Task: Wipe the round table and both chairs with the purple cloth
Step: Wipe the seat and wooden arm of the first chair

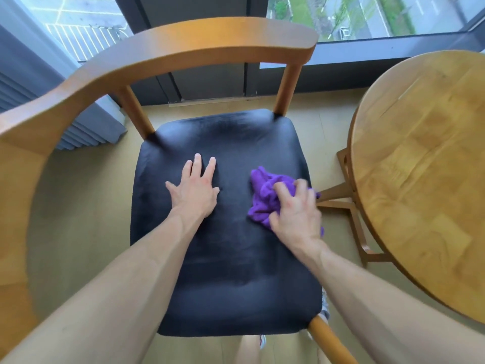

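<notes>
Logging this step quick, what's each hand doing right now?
Left hand: open, fingers straight, flat on the black chair seat.
Right hand: gripping the purple cloth on the seat.

The purple cloth [263, 197] lies bunched on the right side of the chair's black padded seat [223, 258]. The chair [183, 46] has a curved wooden back rail. The round wooden desk [425, 174] stands just right of it.
</notes>
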The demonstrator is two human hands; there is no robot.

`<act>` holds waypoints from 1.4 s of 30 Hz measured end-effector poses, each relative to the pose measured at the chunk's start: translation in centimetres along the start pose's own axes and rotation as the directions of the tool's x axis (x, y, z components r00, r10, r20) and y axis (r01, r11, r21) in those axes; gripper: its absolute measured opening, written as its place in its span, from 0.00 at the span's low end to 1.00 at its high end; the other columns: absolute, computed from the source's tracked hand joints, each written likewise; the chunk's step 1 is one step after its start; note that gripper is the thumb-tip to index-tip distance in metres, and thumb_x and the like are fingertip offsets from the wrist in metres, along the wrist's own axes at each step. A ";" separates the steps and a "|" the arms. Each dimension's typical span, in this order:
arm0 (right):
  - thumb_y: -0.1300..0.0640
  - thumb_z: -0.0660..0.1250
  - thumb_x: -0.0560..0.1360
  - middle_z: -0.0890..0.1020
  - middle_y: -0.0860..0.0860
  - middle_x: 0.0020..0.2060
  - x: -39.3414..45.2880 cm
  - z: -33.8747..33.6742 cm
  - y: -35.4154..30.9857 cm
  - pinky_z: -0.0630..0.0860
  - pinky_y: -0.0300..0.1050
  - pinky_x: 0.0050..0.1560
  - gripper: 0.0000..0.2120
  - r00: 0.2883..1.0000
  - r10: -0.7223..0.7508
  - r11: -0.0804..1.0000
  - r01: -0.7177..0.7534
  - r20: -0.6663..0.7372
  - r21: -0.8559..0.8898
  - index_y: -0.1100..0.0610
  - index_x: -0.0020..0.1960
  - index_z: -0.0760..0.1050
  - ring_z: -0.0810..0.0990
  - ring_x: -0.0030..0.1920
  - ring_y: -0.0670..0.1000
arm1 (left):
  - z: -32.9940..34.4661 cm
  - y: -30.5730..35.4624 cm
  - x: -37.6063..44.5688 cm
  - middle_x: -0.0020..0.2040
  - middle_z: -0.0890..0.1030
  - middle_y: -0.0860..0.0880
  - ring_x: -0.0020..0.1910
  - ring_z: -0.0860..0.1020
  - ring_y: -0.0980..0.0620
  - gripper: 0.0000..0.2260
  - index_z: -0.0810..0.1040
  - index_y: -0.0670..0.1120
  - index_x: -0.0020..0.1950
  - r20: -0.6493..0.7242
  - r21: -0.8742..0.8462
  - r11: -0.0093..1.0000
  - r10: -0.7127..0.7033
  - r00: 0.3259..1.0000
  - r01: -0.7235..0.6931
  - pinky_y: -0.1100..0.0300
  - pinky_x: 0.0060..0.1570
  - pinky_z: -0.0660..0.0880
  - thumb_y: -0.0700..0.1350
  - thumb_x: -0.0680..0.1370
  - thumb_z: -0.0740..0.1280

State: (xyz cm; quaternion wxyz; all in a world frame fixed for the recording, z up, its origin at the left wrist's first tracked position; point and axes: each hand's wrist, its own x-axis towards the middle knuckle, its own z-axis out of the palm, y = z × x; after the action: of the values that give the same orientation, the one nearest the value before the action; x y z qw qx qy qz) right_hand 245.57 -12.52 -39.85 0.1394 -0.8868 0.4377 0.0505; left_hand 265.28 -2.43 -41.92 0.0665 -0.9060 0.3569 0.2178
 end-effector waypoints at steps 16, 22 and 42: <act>0.56 0.70 0.67 0.66 0.53 0.55 -3.6 -0.7 9.3 0.72 0.48 0.40 0.24 0.991 -0.113 0.992 0.107 0.078 0.072 0.47 0.60 0.67 0.70 0.53 0.59 | 1.8 2.2 -8.6 0.64 0.62 0.45 0.61 0.65 0.44 0.23 0.64 0.53 0.68 -0.081 0.043 0.992 -0.117 0.990 0.121 0.48 0.40 0.69 0.41 0.77 0.69; 0.52 0.73 0.66 0.63 0.49 0.49 -8.3 -0.3 10.2 0.79 0.52 0.43 0.22 0.928 -0.316 0.948 0.299 0.198 0.111 0.45 0.53 0.64 0.72 0.47 0.55 | 3.0 5.0 -12.5 0.57 0.69 0.44 0.58 0.68 0.42 0.14 0.67 0.47 0.59 0.094 0.011 0.987 -0.158 0.983 0.158 0.51 0.43 0.69 0.36 0.76 0.62; 0.53 0.70 0.73 0.71 0.56 0.65 -8.2 2.7 -7.6 0.70 0.50 0.51 0.24 0.345 -0.885 0.407 0.900 0.311 0.160 0.49 0.68 0.74 0.71 0.56 0.59 | -0.1 -2.3 -12.6 0.69 0.77 0.50 0.67 0.73 0.48 0.20 0.76 0.52 0.69 0.193 -0.418 0.877 -0.169 0.967 0.237 0.53 0.67 0.71 0.40 0.81 0.56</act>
State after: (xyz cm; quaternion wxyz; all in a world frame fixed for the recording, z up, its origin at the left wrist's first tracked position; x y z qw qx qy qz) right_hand 246.66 -1.06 -39.14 0.2014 -0.9592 -0.1494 0.1308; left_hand 258.67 6.95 -36.34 -0.0892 -0.9110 0.1957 0.3518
